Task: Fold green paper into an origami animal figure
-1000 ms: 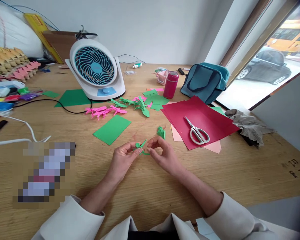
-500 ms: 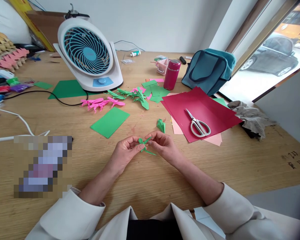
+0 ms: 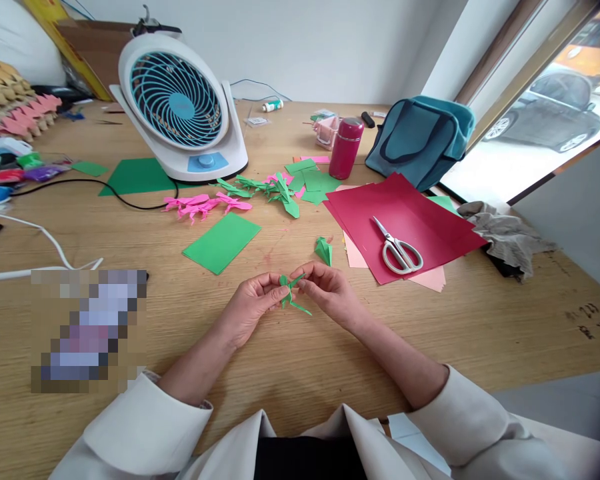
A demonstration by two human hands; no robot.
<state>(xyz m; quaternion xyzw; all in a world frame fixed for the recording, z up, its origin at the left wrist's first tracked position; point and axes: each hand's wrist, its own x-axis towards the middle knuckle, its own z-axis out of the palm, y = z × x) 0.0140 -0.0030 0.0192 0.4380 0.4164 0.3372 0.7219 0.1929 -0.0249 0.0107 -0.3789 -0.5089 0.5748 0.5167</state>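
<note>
From the head view, holds a green paper piece (image 3: 286, 290) in both hands just above the near part of the bench (image 3: 330, 373). Pinches its body between thumb and fingers of the left hand (image 3: 250, 307). Pinches the tip of its upper strip with the fingers of the right hand (image 3: 335, 300), leaving a lower strip sticking out freely between the hands. Shows, just beyond the right hand, a small folded green paper (image 3: 323, 251), and beyond the left, a flat green sheet (image 3: 222, 243). Farther back, shows pink folded figures (image 3: 205, 205) beside green folded figures (image 3: 283, 197), in front of a white fan (image 3: 180, 107). To the right, shows scissors (image 3: 401, 257) lying on red sheets (image 3: 405, 213), with a red flask (image 3: 347, 150) and a blue bag (image 3: 420, 140) behind. To the left, shows a pixelated object (image 3: 93, 323), too obscured to identify.
</note>
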